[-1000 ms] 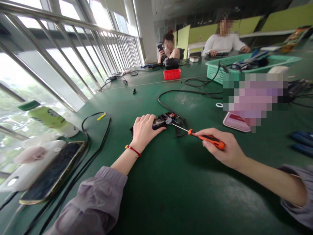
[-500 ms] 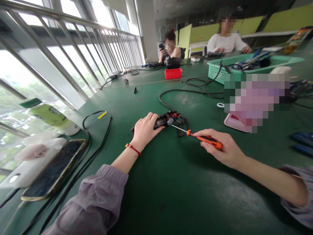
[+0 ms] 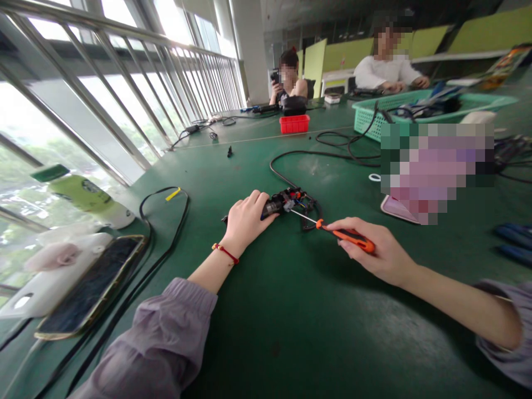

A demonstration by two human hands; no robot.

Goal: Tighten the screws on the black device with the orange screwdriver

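Note:
My left hand [image 3: 248,218] is wrapped round a black cylindrical device [image 3: 272,207], pressing it down on the green table [image 3: 266,310]. At the device's right end its insides lie exposed, with small coloured wires [image 3: 307,203] and a grey part. A black cable runs from that end. In my right hand [image 3: 380,246] is an orange and black screwdriver [image 3: 353,238], gripped by its handle. The thin metal shaft points left, and its tip meets or nearly meets the device near the grey part; contact cannot be made out.
Left of me are a phone [image 3: 93,288], a green-capped bottle [image 3: 85,197] and a looped black cable [image 3: 183,221]. Farther back stand a red basket [image 3: 294,124] and a green basket [image 3: 368,122] of tools. A pink-cased item [image 3: 399,209] lies right. Two people sit across the table.
The screwdriver and my right hand have shifted very slightly left. My left hand and the device stay in place. The hands of the person in white at the back have moved closer together.

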